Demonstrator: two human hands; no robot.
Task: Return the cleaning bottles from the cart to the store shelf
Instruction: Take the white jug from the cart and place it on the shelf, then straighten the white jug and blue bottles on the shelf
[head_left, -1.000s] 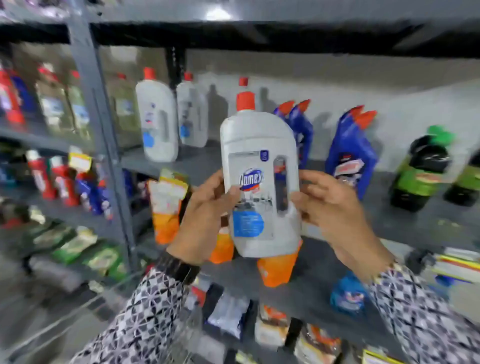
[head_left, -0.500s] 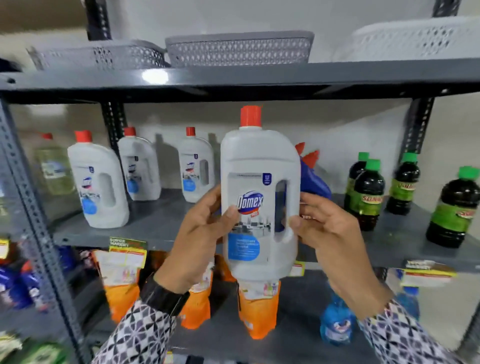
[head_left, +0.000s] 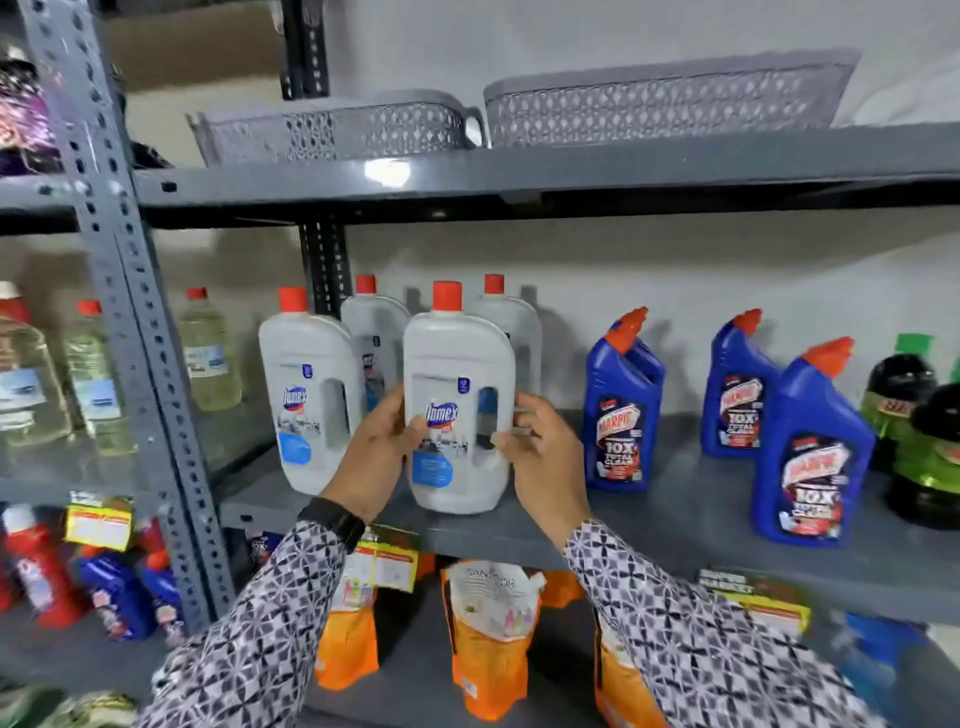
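Note:
A white Domex bottle (head_left: 457, 384) with a red cap stands upright, its base on the grey store shelf (head_left: 649, 525) near the front edge. My left hand (head_left: 382, 447) grips its left side and my right hand (head_left: 545, 452) grips its handle side. Three more white Domex bottles (head_left: 306, 384) stand to its left and behind it. The cart is out of view.
Three blue Harpic bottles (head_left: 621, 410) stand to the right, then dark green-labelled bottles (head_left: 919, 447). Grey baskets (head_left: 665, 98) sit on the shelf above. Orange refill pouches (head_left: 488, 634) hang on the shelf below. A perforated steel upright (head_left: 140, 332) divides off clear bottles at the left.
Both hands have carried the Domex bottle forward from mid-air onto the shelf beside the other white bottles. The view has risen and shifted left.

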